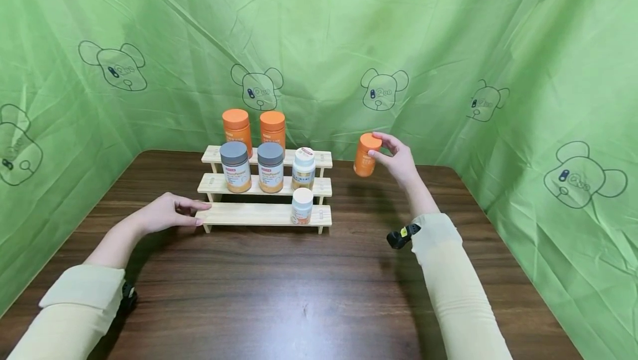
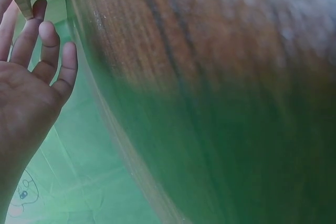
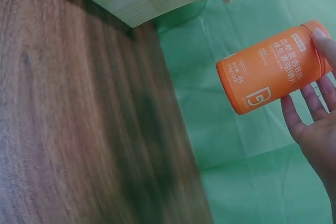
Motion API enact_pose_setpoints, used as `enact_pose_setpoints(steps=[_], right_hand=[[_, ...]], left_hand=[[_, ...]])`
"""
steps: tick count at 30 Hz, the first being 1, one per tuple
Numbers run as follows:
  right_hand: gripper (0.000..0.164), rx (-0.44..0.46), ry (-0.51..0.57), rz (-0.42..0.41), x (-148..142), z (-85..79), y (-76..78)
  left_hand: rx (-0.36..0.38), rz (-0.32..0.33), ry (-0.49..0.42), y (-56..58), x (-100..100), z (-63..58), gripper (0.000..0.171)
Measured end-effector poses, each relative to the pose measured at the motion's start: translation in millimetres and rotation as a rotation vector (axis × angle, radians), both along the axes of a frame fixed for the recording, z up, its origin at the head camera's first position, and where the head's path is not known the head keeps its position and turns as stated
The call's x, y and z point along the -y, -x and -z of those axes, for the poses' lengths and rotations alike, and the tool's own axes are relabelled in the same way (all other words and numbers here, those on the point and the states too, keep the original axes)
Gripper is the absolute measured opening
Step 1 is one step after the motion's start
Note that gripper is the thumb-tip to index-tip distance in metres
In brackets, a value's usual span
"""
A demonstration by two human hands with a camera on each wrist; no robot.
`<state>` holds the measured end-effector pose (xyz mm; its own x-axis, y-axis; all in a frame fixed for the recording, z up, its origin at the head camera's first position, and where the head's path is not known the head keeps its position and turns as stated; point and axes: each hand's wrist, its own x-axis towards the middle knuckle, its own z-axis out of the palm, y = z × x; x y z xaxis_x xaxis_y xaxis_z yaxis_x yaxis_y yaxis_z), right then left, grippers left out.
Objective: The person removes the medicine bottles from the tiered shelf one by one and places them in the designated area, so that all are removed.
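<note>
My right hand (image 1: pixel 397 159) pinches an orange bottle (image 1: pixel 365 156) near its cap, holding it up to the right of a stepped wooden display rack (image 1: pixel 249 214). White print shows on the bottle (image 3: pixel 270 69) in the right wrist view. At the rack's lowest step, my left hand (image 1: pixel 166 213) grips the left end between thumb and fingers. Two orange bottles (image 1: pixel 236 130) stand on the top step. The middle step bears two grey-capped jars (image 1: pixel 235 169) and a white-capped bottle (image 1: pixel 303 168). A small white bottle (image 1: pixel 301 207) sits at the right of the lowest step.
The rack stands on a dark wood-grain table (image 1: pixel 279 282). Green fabric (image 1: pixel 319 27) with printed bear faces rises behind the table and along both sides. A black strap device (image 1: pixel 402 235) is worn at the right wrist.
</note>
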<state>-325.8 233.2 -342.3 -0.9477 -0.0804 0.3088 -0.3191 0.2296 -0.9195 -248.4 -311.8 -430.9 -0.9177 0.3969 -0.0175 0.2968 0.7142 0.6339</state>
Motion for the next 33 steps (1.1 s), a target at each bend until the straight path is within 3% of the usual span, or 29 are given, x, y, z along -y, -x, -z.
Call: enact_pose_setpoints(steps=[15,26,33], right_hand=[[0.053,0.047,-0.010,0.040,2,26.4,4.5],[0.053,0.070,-0.018,0.080,-2,62.5,24.9],[0.054,0.088,0.025,0.089,1,76.9,29.2]], left_hand=[[0.006,-0.001,-0.005,0.0,0,-0.9,0.044],[-0.005,0.006,-0.008,-0.9,-1,-2.2,0.043],[-0.003,0.005,-0.009,-0.4,0,-0.4,0.043]])
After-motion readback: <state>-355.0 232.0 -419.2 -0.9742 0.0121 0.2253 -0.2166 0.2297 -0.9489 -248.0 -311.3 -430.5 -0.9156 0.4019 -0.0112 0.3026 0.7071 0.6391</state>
